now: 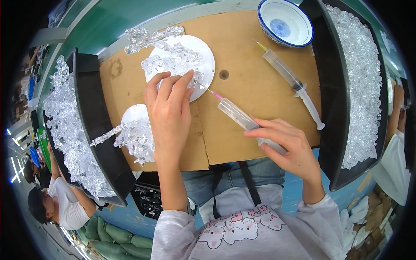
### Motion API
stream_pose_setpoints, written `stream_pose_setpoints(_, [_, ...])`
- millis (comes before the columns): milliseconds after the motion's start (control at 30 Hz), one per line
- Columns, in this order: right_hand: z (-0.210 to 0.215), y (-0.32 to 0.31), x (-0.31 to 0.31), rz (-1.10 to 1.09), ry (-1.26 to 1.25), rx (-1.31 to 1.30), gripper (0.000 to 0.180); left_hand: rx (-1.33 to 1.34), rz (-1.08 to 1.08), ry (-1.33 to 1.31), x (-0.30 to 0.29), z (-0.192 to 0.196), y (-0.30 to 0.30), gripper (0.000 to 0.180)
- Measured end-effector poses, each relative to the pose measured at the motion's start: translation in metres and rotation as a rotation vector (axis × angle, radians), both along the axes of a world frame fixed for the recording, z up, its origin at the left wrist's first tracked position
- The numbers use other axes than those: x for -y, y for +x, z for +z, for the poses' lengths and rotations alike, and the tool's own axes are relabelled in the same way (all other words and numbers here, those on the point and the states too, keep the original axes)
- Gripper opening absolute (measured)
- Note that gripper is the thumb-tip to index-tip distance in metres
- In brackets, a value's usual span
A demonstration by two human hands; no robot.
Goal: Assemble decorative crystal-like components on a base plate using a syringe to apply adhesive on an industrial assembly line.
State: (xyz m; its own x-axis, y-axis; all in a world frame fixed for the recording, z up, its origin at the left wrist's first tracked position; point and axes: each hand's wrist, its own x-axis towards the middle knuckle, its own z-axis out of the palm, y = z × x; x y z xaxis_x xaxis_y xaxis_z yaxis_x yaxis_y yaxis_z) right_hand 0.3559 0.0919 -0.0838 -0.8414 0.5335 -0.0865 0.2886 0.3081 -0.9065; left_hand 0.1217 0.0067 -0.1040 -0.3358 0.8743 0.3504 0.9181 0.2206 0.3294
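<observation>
My right hand (291, 145) is wrapped around a clear syringe (236, 113) with a pink-based needle. The needle points up and left, its tip by a small clear plastic piece (198, 77) at the edge of a white round plate (208, 56). My left hand (170, 102) reaches over that plate; its thumb and index fingertips close on the small piece, partly hiding it. More clear, faceted pieces (173, 60) lie heaped on the plate. Beside my left wrist, a second white disc (135, 113) carries a cluster of clear pieces (136, 138).
Another syringe (284, 69), yellow-tipped, lies on the cardboard (242, 60) at right. Beyond it stands a blue-rimmed bowl (277, 41). Black bins (102, 125) of clear pieces flank the board; the right one holds smaller beads (357, 86). A co-worker (65, 203) sits at far left.
</observation>
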Motion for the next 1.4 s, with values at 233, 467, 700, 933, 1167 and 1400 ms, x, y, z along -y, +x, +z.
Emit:
stream_pose_setpoints(233, [0.008,0.004,0.001,0.006,-0.045,0.06,0.034,-0.008,-0.008,0.008,-0.001,0.0,0.0,0.032])
stream_pose_setpoints(467, [0.023,-0.002,0.007,-0.067,0.218,0.099,0.031,0.025,-0.002,0.035,-0.002,-0.001,0.003,0.032])
stream_pose_setpoints(700, [0.037,-0.004,0.006,0.011,0.306,0.174,0.027,0.036,-0.01,0.039,-0.001,-0.003,0.0,0.032])
stream_pose_setpoints(933, [0.044,-0.009,0.007,-0.021,0.289,0.209,0.027,0.058,-0.003,0.047,0.0,-0.003,-0.001,0.032])
stream_pose_setpoints(1167, [0.042,-0.009,0.008,-0.019,0.292,0.201,0.028,0.062,0.003,0.04,-0.002,0.0,0.0,0.029])
stream_pose_setpoints(1400, [0.036,-0.006,0.007,-0.038,0.267,0.181,0.028,0.115,0.018,0.083,-0.003,0.003,0.002,0.024])
